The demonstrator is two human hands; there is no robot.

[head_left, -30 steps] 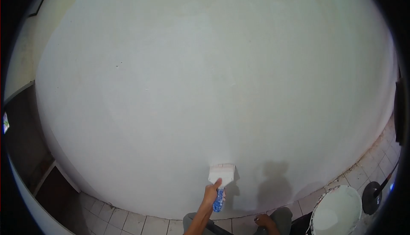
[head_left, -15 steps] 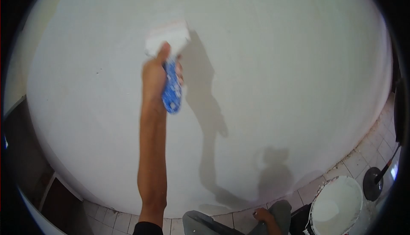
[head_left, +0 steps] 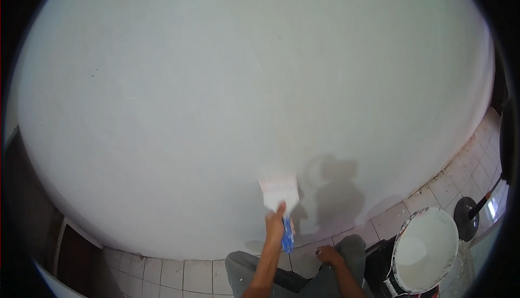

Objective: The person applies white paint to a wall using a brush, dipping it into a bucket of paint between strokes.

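Note:
My left hand [head_left: 275,226] is closed round the paint-spotted blue handle of a wide brush [head_left: 281,191]. The brush's pale bristles point up and touch the lower part of the white wall [head_left: 162,108]. Its thumb lies on the base of the brush head. Low in the view, my right hand [head_left: 326,254] rests by my right knee, its fingers curled, and no object shows in it. To the right of that knee stands a bucket [head_left: 425,250] of white paint with a smeared rim.
A round dark stand base [head_left: 466,219] with a pole is on the tiled floor [head_left: 197,275], behind the bucket at the right. Dark items lie beside the bucket. My bent knees are near the foot of the wall. A brown panel [head_left: 77,252] shows at lower left.
My left hand has brought the brush down and to the right, from high on the wall to its lower part. The view has shifted slightly. My right hand stays by the knee.

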